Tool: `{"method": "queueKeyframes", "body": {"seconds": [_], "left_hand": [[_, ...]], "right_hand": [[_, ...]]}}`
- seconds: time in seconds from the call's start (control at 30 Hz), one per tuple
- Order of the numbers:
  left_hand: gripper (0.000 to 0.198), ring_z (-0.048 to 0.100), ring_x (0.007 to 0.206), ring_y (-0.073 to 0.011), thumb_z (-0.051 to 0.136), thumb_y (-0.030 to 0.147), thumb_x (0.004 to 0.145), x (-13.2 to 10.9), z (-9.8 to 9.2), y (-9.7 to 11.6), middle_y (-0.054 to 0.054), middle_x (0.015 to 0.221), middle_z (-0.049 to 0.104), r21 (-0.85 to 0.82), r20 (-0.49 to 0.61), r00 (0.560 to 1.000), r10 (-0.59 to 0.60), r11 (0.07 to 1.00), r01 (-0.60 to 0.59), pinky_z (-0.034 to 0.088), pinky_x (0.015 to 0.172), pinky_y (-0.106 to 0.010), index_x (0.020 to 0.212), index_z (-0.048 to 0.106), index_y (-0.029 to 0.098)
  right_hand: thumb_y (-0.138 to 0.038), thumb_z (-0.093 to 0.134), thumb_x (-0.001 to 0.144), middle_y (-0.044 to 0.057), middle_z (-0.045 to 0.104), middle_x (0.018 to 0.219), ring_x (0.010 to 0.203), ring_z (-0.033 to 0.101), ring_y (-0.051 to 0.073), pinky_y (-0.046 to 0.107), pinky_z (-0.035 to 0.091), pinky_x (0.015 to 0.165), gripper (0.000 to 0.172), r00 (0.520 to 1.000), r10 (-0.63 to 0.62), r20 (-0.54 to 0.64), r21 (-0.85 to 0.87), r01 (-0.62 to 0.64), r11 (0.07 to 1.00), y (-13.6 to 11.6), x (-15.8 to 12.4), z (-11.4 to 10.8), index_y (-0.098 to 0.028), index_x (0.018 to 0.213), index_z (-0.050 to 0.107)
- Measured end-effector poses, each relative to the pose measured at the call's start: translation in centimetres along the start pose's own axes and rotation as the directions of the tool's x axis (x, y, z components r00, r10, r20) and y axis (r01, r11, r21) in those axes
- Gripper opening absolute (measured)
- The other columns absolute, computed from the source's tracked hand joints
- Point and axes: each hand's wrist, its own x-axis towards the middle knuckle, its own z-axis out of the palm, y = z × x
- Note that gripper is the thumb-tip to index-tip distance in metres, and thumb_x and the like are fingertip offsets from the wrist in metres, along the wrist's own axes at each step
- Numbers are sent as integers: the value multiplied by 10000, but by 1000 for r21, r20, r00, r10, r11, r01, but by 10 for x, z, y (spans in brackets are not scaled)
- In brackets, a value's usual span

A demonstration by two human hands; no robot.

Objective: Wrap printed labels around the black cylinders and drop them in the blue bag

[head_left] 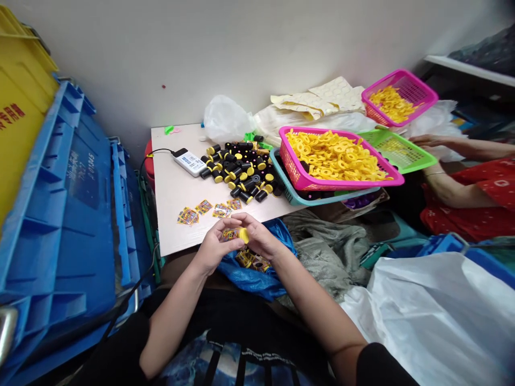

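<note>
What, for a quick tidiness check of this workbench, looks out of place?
The pink plastic basket of yellow rings sits tilted across a teal plastic tray, overhanging its edge. Black-and-yellow cylinders also lie in a loose heap on the pale table, outside any container.

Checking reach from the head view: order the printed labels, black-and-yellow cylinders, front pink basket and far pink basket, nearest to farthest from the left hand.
1. Printed labels: on the pale board, just beyond the left hand.
2. Black-and-yellow cylinders: mid-board, farther ahead.
3. Front pink basket: right of the cylinders.
4. Far pink basket: farthest, upper right.
</note>
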Motion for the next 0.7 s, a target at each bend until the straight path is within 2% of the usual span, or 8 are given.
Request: {"method": "queueKeyframes", "body": {"seconds": [0.13,0.3,0.4,0.47,0.5,0.57,0.6,0.7], "left_hand": [[360,615,810,-154,858,231,511,0,-1,2,-21,863,676,85,22,1000,5,996,-7,489,763,-272,826,695,166],[374,632,775,-172,857,286,515,3,1,-8,-27,825,697,212,36,999,-1,977,-7,493,756,-297,837,711,162],[379,651,812,-210,813,349,584,4,10,-35,-53,889,711,307,106,994,-33,952,-1,508,766,-340,904,713,171],[448,637,958,-264,815,368,572,5,17,-51,-82,1043,700,484,160,987,13,871,-90,493,858,-394,976,716,200],[523,606,1050,-287,823,375,557,7,18,-56,-90,1142,673,567,181,981,65,808,-158,467,920,-417,1042,703,220],[555,578,1111,-282,796,387,610,12,15,-56,-88,1208,648,671,214,963,161,693,-265,437,973,-418,1132,668,248],[466,595,1078,-264,746,383,682,16,10,-53,-83,1166,669,701,212,956,202,651,-292,445,960,-406,1122,671,249],[187,631,923,-233,561,281,847,30,-23,-33,-74,925,719,841,76,934,349,481,-249,473,875,-375,912,724,216]], "right_hand": [[-541,811,555,47,587,1041,938,573,190,316,462,828,596,999,-43,-2,-69,42,997,3,-3,-2,-240,1031,616],[-530,750,666,30,574,1032,990,559,181,337,429,909,455,978,-198,69,-250,209,945,-1,-12,-16,-250,1004,630],[-469,731,713,45,615,1025,967,581,193,358,447,877,426,990,-13,143,-494,83,866,-21,-26,-46,-233,1051,623],[-412,750,698,70,651,1013,910,601,209,370,470,820,456,984,161,75,-711,-60,700,-36,-32,-69,-202,1084,630],[-398,740,706,83,661,1014,886,604,214,375,472,805,437,989,147,-6,-798,-94,595,-42,-31,-78,-186,1076,641],[-384,673,766,99,673,1002,840,604,212,376,471,789,367,991,-26,-133,-907,-112,406,-49,-22,-84,-164,1059,657],[-373,625,805,100,677,985,819,603,206,370,469,782,331,980,-130,-150,-937,-99,335,-49,-14,-81,-159,1054,661],[-301,544,872,87,687,948,828,602,189,328,460,786,253,967,-251,-51,-987,-11,158,-35,26,-51,-161,1035,676]]}}
